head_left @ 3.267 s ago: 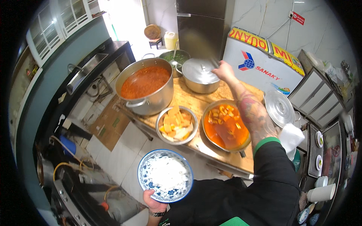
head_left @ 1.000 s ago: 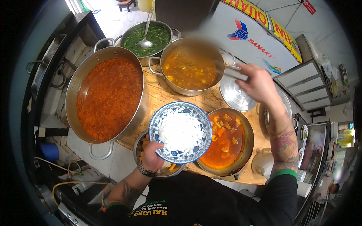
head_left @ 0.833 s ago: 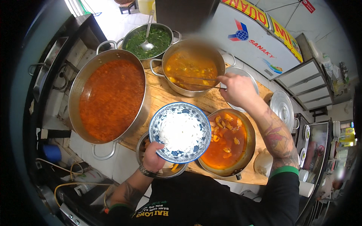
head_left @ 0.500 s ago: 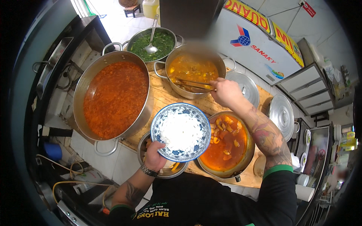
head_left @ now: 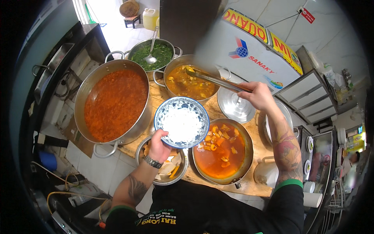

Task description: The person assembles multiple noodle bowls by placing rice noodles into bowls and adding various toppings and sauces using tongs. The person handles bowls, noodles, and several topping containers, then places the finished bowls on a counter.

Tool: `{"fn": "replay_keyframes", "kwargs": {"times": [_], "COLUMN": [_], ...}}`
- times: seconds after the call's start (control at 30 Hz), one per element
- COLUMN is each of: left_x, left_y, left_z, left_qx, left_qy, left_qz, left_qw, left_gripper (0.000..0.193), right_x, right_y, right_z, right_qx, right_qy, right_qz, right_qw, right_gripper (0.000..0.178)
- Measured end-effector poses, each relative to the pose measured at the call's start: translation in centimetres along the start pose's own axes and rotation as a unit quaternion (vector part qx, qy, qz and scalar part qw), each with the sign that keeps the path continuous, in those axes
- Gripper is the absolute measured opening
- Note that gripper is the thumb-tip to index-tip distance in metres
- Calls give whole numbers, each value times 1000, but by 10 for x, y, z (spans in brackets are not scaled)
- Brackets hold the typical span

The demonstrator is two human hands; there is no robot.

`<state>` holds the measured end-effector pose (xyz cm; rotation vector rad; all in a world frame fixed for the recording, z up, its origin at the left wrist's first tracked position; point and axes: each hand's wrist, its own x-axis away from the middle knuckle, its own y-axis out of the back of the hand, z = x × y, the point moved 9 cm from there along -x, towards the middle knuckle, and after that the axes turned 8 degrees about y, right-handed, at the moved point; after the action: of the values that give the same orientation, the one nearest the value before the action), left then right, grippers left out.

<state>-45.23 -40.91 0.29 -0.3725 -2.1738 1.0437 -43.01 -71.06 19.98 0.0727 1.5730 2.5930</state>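
Observation:
My left hand (head_left: 159, 146) grips the near left rim of a blue-and-white patterned bowl (head_left: 202, 135), thumb over the edge. White noodles (head_left: 180, 123) fill its bottom. My right hand (head_left: 258, 96) is closed round the handle end of metal tongs (head_left: 220, 80). The tongs slant left over a pot of yellow-brown broth (head_left: 187, 85). Their tips are raised at the pot's far side, near a yellowish piece of food (head_left: 189, 68); I cannot tell whether they pinch it. The bowl is held just in front of this pot.
A large pot of red sauce (head_left: 117, 105) stands left, a pot of greens with a ladle (head_left: 151, 58) behind. Nearer are a pan of orange-red stew (head_left: 222, 156) and a metal bowl of sliced pieces (head_left: 171, 167). Metal lids (head_left: 235, 103) and a pale jug (head_left: 267, 173) are at right.
The tongs have lifted from low in the broth, and their tips now point toward the pot's far side. My right hand has drawn back to the right. The bowl of noodles stays in my left hand.

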Motion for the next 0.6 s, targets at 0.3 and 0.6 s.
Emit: {"fn": "replay_keyframes", "kwargs": {"times": [0.3,0.6], "left_x": [-6,1], "left_y": [-19,-24], "left_z": [-3,-12], "left_qx": [-23,-18], "left_qy": [6,-37], "left_qz": [53,70], "left_qw": [998,997], "left_gripper": [56,58], "right_x": [67,126], "right_y": [48,9], "right_z": [57,115], "right_qx": [38,247], "right_qy": [136,348], "right_qz": [42,32], "right_qw": [989,904], "right_gripper": [36,37]}}
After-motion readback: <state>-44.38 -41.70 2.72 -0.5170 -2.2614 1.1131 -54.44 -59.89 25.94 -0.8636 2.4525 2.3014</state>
